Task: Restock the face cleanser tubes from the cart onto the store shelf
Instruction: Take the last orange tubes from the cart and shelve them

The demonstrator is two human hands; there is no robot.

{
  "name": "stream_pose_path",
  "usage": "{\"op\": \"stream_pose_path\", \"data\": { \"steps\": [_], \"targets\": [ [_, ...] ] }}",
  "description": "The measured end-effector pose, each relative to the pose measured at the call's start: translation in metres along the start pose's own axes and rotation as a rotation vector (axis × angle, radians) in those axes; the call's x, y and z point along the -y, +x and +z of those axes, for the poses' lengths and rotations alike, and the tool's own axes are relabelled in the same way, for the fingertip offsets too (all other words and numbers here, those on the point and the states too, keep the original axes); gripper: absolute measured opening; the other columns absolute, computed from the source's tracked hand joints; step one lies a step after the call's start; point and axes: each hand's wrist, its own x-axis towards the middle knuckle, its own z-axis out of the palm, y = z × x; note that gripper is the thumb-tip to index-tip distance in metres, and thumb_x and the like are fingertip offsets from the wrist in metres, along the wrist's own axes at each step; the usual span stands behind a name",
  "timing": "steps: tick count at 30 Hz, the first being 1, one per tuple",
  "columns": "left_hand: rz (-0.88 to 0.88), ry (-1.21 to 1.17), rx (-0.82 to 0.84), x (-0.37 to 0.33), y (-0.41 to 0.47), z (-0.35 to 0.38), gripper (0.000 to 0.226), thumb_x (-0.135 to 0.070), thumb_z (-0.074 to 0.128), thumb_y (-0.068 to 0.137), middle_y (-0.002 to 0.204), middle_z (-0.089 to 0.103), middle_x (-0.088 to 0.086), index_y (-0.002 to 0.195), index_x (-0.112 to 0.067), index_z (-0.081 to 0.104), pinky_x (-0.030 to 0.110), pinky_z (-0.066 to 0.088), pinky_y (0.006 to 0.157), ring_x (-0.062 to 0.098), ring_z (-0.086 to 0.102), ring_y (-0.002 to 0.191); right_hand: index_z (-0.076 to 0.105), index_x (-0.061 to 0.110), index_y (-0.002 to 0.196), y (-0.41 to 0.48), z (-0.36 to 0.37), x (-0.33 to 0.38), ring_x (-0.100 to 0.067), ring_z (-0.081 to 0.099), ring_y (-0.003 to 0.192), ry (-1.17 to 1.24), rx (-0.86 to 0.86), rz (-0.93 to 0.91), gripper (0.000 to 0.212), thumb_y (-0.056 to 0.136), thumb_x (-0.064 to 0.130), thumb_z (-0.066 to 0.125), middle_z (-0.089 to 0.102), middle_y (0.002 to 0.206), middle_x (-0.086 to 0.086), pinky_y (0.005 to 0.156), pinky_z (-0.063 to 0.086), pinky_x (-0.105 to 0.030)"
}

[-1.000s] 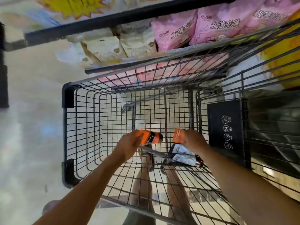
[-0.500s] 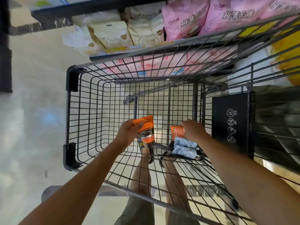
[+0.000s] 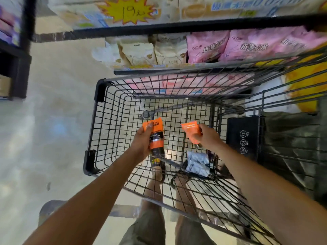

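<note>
Both hands are now lifted higher inside the wire cart (image 3: 99, 131) than half a second ago, and each has a tube raised off the basket floor. The left hand (image 3: 141, 144), centre of the frame, is wrapped around an orange-and-black cleanser tube (image 3: 155, 137), thumb across its printed face, the crimped end pointing up and the dark cap at the bottom; earlier this tube hung lower, close to the mesh. The right hand (image 3: 208, 137), just right of centre, is closed on a second orange tube (image 3: 191, 131), which a moment ago lay down among the white packs and is now clear of them, tilted with its flat end toward the upper left. Two white tubes (image 3: 197, 163) lie on the cart floor below the right hand, against the basket's right wall. The view has tipped upward: more of the shelf (image 3: 177, 29) shows across the top, with pink packs (image 3: 221, 45) and a yellow price star (image 3: 129, 11).
</note>
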Motion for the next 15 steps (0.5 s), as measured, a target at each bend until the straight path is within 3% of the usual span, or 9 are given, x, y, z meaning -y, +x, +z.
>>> {"op": "stream_pose_path", "data": {
  "steps": [3,6,8,10,13,15],
  "targets": [
    [-0.012,-0.086,0.007,-0.022,-0.024,0.003,0.036,-0.041,0.054,0.104,0.099,0.072,0.013,0.13,-0.017,0.055,0.042,0.061,0.066,0.021,0.074,0.076,0.055,0.013,0.128,-0.014,-0.02,0.04,-0.015,0.062,0.098,0.162,-0.032,-0.037,0.035,0.098,0.026,0.066,0.063,0.116,0.002,0.073,0.048,-0.026],
    [0.0,-0.17,0.096,-0.045,-0.051,-0.003,0.03,-0.026,0.056,0.104,0.103,0.068,0.016,0.131,-0.014,0.052,0.045,0.058,0.076,0.025,0.071,0.08,0.058,0.021,0.128,-0.033,-0.038,0.086,-0.014,0.066,0.109,0.335,-0.005,-0.088,0.04,0.092,0.036,0.07,0.068,0.123,0.006,0.092,0.053,-0.038],
    [-0.004,-0.199,0.155,-0.059,-0.072,-0.012,0.036,-0.013,0.056,0.097,0.1,0.066,0.018,0.132,-0.008,0.047,0.05,0.058,0.081,0.029,0.068,0.079,0.059,0.019,0.128,-0.047,-0.045,0.118,-0.019,0.066,0.114,0.546,0.029,-0.07,0.036,0.095,0.029,0.069,0.069,0.125,0.0,0.101,0.052,-0.046],
    [0.026,-0.216,0.194,-0.067,-0.091,-0.023,0.048,-0.005,0.051,0.088,0.095,0.066,0.02,0.135,-0.005,0.044,0.06,0.057,0.087,0.032,0.067,0.078,0.06,0.015,0.125,-0.063,-0.047,0.151,-0.023,0.066,0.112,0.751,0.055,-0.012,0.026,0.099,0.016,0.063,0.068,0.121,-0.004,0.097,0.054,-0.043],
    [0.111,-0.23,0.22,-0.077,-0.117,-0.047,0.06,0.002,0.054,0.078,0.11,0.063,0.028,0.138,-0.006,0.044,0.07,0.049,0.097,0.035,0.067,0.086,0.06,0.018,0.105,-0.084,-0.042,0.198,-0.022,0.059,0.088,1.066,0.128,0.082,0.013,0.1,0.006,0.056,0.06,0.095,-0.01,0.072,0.051,-0.034],
    [0.188,-0.244,0.192,-0.079,-0.128,-0.066,0.059,0.007,0.055,0.081,0.123,0.06,0.031,0.137,-0.009,0.046,0.067,0.053,0.093,0.036,0.068,0.093,0.06,0.014,0.112,-0.098,-0.035,0.23,-0.025,0.061,0.092,1.154,0.19,0.094,0.013,0.099,0.013,0.057,0.062,0.098,-0.012,0.076,0.05,-0.037]
  ]
}}
